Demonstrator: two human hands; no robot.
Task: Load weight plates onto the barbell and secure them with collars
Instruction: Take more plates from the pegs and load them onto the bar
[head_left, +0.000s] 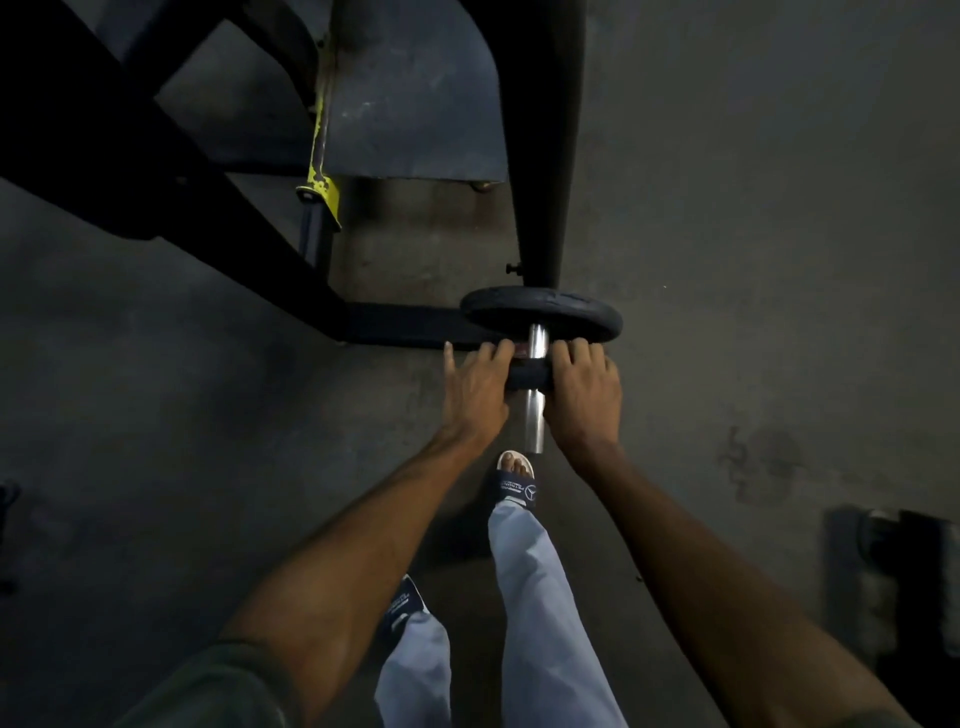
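Note:
The barbell's chrome sleeve (535, 415) points toward me, its end just above my foot. A large black weight plate (540, 312) sits far up the sleeve. A smaller black plate (527, 378) is threaded on the sleeve a short way behind it. My left hand (475, 389) grips the small plate's left edge, fingers curled over its rim. My right hand (584, 392) grips its right edge the same way. Both hands cover most of the small plate. No collar is visible.
A black rack upright (540, 171) rises behind the plates, with a black frame base (405, 325) and a yellow-painted bar (319, 156) to the left. My feet in dark slides (514, 480) stand on the grey concrete floor. Dark equipment (904, 561) sits at the right edge.

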